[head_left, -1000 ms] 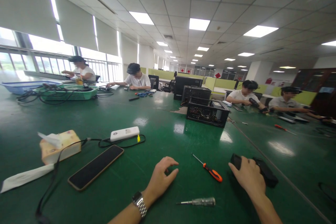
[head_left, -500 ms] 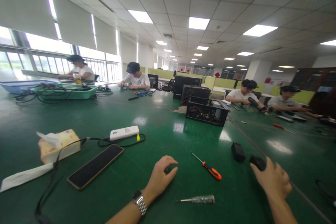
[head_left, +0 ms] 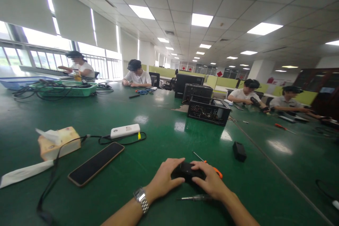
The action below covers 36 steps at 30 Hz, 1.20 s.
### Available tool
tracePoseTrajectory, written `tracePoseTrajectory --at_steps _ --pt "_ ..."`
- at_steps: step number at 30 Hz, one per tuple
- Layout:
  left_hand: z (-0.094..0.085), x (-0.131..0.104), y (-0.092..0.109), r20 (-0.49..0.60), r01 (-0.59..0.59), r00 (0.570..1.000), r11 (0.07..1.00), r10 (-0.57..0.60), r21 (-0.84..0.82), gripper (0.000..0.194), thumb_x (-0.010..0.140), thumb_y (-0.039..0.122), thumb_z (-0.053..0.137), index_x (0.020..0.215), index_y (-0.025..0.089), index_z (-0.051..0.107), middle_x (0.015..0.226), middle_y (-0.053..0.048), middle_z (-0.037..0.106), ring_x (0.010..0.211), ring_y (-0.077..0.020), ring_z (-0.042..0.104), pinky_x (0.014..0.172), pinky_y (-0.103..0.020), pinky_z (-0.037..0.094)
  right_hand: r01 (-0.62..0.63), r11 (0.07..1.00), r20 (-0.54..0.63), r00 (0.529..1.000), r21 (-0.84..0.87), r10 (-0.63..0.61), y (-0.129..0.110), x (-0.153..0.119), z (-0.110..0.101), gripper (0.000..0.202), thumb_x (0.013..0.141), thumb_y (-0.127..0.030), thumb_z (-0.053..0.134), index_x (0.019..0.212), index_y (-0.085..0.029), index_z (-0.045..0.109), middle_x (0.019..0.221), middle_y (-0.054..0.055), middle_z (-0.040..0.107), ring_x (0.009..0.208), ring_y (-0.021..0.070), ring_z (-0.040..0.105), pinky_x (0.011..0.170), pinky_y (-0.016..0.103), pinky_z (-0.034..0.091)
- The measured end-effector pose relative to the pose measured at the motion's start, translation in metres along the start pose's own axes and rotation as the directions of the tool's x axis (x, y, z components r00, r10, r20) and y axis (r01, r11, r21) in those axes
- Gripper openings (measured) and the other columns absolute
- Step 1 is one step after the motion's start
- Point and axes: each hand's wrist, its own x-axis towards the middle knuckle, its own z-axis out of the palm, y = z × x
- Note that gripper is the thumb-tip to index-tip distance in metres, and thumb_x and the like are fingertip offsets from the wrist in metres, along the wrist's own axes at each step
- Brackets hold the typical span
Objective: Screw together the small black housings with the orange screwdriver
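A small black box-shaped device [head_left: 187,170] is between my two hands, low over the green table. My left hand [head_left: 164,177] grips its left end, fingers on top and thumb at the near side. At the other end, my right hand [head_left: 212,180] has its fingers and thumb closed on it. Partly covered by the right hand, a screwdriver with an orange and black handle [head_left: 218,172] lies behind it. A clear-handled screwdriver [head_left: 193,197] is just in front, its handle end under the right hand. Farther right stands a similar black block [head_left: 239,151].
To my left are a phone [head_left: 96,164], a white power bank [head_left: 125,131] with a cable, and a tissue pack [head_left: 62,144]. Black computer cases [head_left: 208,111] stand ahead. A green basket [head_left: 66,91] holds cables at the far left. Several people sit around the table.
My right hand has brought the black device from the right to the middle, in front of me. My left hand has moved slightly right and closed on it too.
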Motion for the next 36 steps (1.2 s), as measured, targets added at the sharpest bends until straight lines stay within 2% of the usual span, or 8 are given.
tracePoseTrajectory --at_steps 3,6,9,12,15,25,31,36 --pt "-0.002 0.000 -0.001 -0.023 0.031 0.999 0.999 -0.030 0.042 0.043 0.079 0.029 0.069 0.122 0.028 0.061 0.114 -0.006 0.066 0.103 -0.0251 0.058 0.093 -0.040 0.045 0.012 1.000 -0.031 0.999 -0.026 -0.013 0.002 -0.001 -0.006 0.034 0.082 -0.039 0.060 0.113 -0.024 0.062 0.129 0.009 0.059 0.121 0.0254 0.052 0.102 0.044 0.040" --pt "-0.002 0.000 -0.001 -0.048 0.062 0.997 0.997 -0.060 0.049 0.051 0.078 0.028 0.069 0.128 0.027 0.055 0.113 -0.007 0.065 0.101 -0.0251 0.058 0.091 -0.039 0.046 -0.132 0.982 -0.132 0.985 -0.136 0.115 0.027 -0.008 -0.028 0.042 0.080 -0.045 0.060 0.115 -0.022 0.062 0.122 0.011 0.061 0.112 0.0274 0.055 0.095 0.044 0.044" --pt "-0.002 0.001 -0.002 -0.035 0.067 0.997 0.996 -0.065 0.066 0.051 0.077 0.028 0.071 0.126 0.027 0.057 0.111 -0.007 0.065 0.099 -0.0256 0.058 0.090 -0.040 0.046 -0.274 0.939 -0.134 0.959 -0.206 0.250 0.052 -0.016 -0.046 0.037 0.073 -0.047 0.065 0.099 -0.021 0.069 0.100 0.008 0.068 0.091 0.0267 0.061 0.084 0.042 0.048" --pt "-0.004 0.002 -0.003 -0.089 0.064 0.994 0.994 -0.057 0.083 0.047 0.076 0.026 0.072 0.121 0.026 0.060 0.111 -0.006 0.065 0.101 -0.0261 0.058 0.091 -0.041 0.046 -0.332 0.941 -0.215 0.916 0.068 0.338 0.059 -0.020 -0.054 0.040 0.083 -0.052 0.050 0.092 -0.019 0.071 0.074 0.004 0.066 0.067 0.0198 0.060 0.064 0.031 0.049" --pt "-0.011 0.005 -0.006 -0.216 0.051 0.976 0.993 -0.028 0.103 0.047 0.076 0.020 0.071 0.121 0.024 0.059 0.117 -0.008 0.063 0.108 -0.0268 0.056 0.097 -0.044 0.043 -0.293 0.893 -0.315 0.860 0.341 0.402 0.048 -0.020 -0.055 0.048 0.087 -0.055 0.043 0.091 -0.015 0.070 0.055 -0.001 0.055 0.047 0.0147 0.050 0.044 0.025 0.039" --pt "-0.015 0.005 -0.007 -0.276 -0.012 0.960 0.988 0.054 0.153 0.045 0.073 0.009 0.068 0.114 0.025 0.061 0.114 -0.007 0.061 0.107 -0.0262 0.056 0.096 -0.045 0.047 -0.174 0.984 -0.274 0.945 0.036 0.177 0.011 -0.016 -0.051 0.037 0.088 -0.044 0.047 0.084 -0.018 0.073 0.076 0.004 0.071 0.070 0.0194 0.064 0.065 0.027 0.048" --pt "-0.015 0.006 -0.002 -0.237 -0.056 0.967 0.983 0.097 0.175 0.043 0.073 0.007 0.068 0.112 0.024 0.061 0.111 -0.006 0.061 0.104 -0.0248 0.056 0.094 -0.043 0.049 -0.128 0.991 -0.269 0.956 -0.032 0.115 0.006 -0.016 -0.051 0.035 0.091 -0.040 0.045 0.087 -0.019 0.072 0.083 0.005 0.071 0.076 0.0200 0.065 0.069 0.028 0.049" --pt "-0.016 0.005 0.002 -0.230 -0.070 0.967 0.978 0.115 0.195 0.043 0.073 0.006 0.069 0.112 0.024 0.060 0.110 -0.006 0.061 0.103 -0.0246 0.057 0.092 -0.042 0.050 0.010 0.989 -0.345 0.937 -0.146 -0.060 -0.001 -0.019 -0.056 0.024 0.088 -0.035 0.054 0.101 -0.020 0.067 0.093 0.006 0.069 0.080 0.0199 0.065 0.073 0.029 0.050"
